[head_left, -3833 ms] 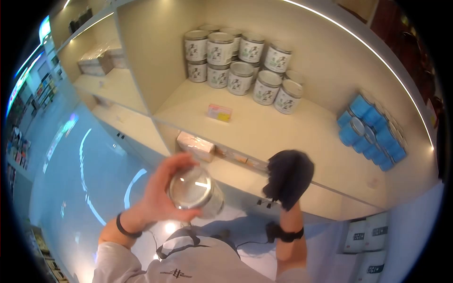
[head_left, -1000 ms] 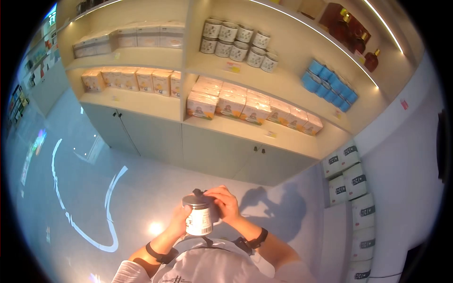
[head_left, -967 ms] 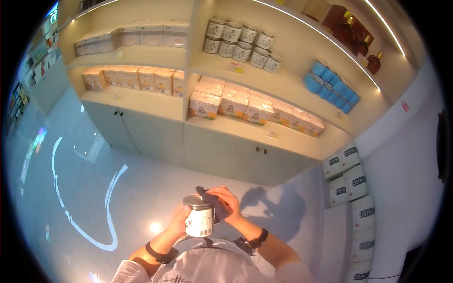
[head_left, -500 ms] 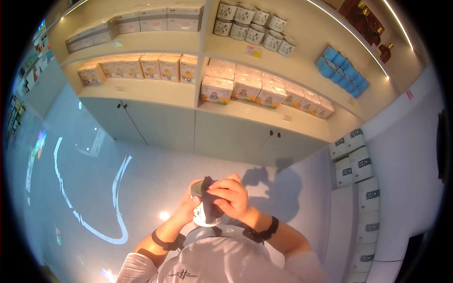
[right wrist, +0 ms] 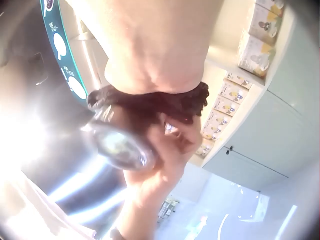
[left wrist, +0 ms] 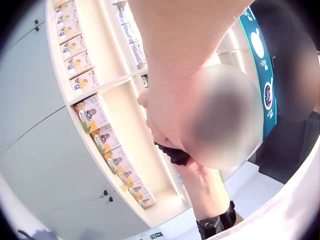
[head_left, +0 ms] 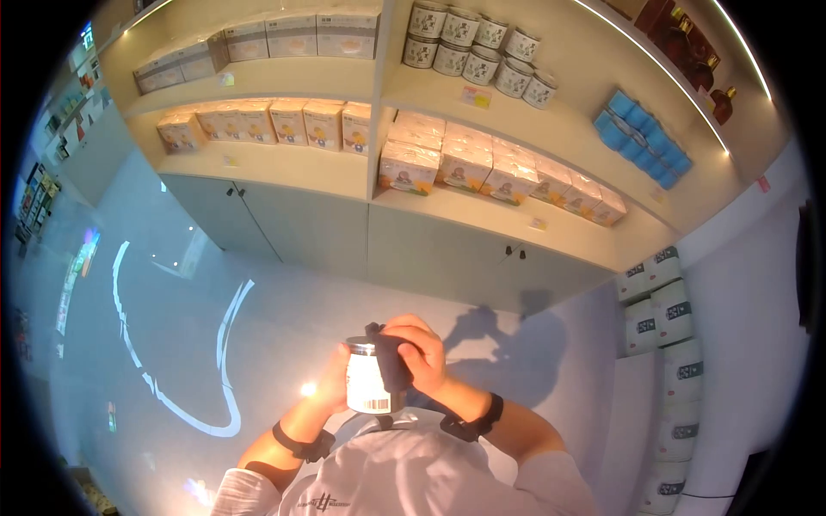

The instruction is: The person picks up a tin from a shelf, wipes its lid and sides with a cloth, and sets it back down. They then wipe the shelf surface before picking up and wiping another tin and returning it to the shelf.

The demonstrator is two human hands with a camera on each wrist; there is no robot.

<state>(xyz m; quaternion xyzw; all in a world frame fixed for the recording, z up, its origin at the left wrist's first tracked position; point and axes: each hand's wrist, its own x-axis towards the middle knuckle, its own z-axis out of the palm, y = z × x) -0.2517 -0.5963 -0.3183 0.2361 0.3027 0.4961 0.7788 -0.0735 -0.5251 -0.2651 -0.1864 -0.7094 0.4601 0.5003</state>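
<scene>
Gripping can (head_left: 365, 387) in left hand (head_left: 333, 381), dark cloth (head_left: 394, 365) in right hand (head_left: 423, 351): steady can, rub side with light, even pressure.

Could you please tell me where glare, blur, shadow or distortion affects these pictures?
Head view: the shelves curve with wide-angle distortion, the can looks partly washed out, and a shadow falls on the floor; left wrist: smooth blurred patches hide detail; right wrist: white glare swamps the left edge.

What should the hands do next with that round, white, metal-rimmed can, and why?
Perhaps the right hand could slide the dark crumpled cloth across the white cylindrical metal-rimmed can, because the cloth covers its right side, its front is bare, and the left hand holds its left.
</scene>
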